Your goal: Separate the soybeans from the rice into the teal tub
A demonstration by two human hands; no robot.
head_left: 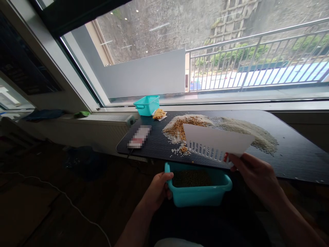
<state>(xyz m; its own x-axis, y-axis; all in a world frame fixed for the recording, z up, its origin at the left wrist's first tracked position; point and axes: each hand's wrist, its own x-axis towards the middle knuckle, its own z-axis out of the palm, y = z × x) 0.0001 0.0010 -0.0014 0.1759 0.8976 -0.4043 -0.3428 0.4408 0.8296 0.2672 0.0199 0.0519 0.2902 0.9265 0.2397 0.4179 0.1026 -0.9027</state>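
Note:
My left hand is closed on the left rim of a teal plastic bin, just below the table's front edge. Dark, loose grains cover the bin's inside. In my right hand is the right end of a thin white slotted sheet, with a row of narrow slots along its lower edge and a red mark near my fingers. Tilted above the table, it partly covers a mixed pile of golden kernels and white grains. Whether it touches the pile I cannot tell.
A pile of pale, rice-like grains spreads over the right of the dark table. A second teal bin and yellow pieces on paper stand at the back left. A blurred-out phone-like object lies near the left edge.

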